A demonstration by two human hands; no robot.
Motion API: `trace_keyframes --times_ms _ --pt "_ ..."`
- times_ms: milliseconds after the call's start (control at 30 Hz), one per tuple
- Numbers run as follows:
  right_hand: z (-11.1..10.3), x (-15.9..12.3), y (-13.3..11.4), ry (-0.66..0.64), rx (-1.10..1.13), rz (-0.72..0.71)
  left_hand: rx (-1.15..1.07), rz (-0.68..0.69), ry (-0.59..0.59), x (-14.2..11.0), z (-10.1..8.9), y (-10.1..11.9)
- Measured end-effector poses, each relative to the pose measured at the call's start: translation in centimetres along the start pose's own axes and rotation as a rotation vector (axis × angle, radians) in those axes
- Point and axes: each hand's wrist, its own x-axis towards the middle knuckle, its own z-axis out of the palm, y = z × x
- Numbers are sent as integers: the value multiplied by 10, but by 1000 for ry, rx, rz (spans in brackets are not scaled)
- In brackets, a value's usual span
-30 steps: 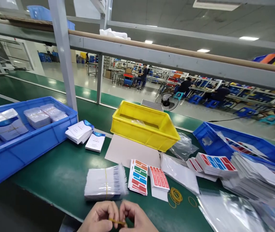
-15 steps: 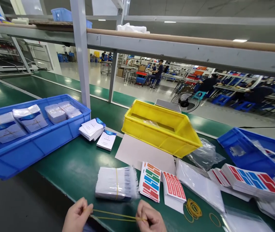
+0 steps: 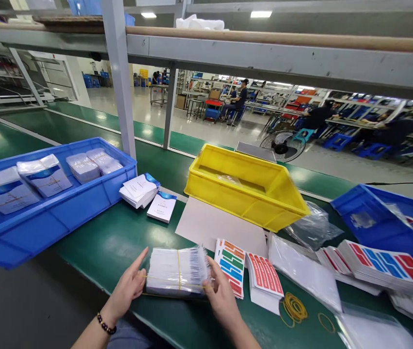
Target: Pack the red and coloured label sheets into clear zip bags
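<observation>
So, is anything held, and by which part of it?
Seemingly a thin rubber band, stretched along the white bundle: one end at the left hand, the other at the right hand.

Fingers (image 3: 216, 271) either side of banded bundle (image 3: 166, 265)

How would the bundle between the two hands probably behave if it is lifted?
The bundle probably lifts as one block, since a rubber band crosses it. Its right end may splay, as the edges there look uneven and separate. It might be slippery, because its front shines like plastic.
</observation>
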Motion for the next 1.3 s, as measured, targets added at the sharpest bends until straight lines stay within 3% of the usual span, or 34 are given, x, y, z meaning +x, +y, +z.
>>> trace_keyframes --times_ms 133,333,667,833,967,1033,1133,1233,1300 --pt "-5 18 -6 -101 10 56 111 -94 -115 15 -5 13" --pt "1 42 -18 -76 152 153 121 -180 -184 44 -6 25" --pt "14 82 -1 -45 170 413 117 -305 -72 81 0 18" --pt "0 79 -10 -128 140 441 94 -330 -5 65 -4 28" --pt "-31 54 -33 -192 83 358 106 -200 197 26 -8 46" --pt "-40 40 -37 -308 -123 212 27 -107 232 8 2 45" --pt "-33 31 -29 -472 -459 15 -195 -70 198 -4 28 32" --pt "-16 34 -26 -481 -554 -93 -259 -48 286 -2 48 21" --pt "-8 36 -40 -484 -564 -203 -317 -38 326 2 52 22"
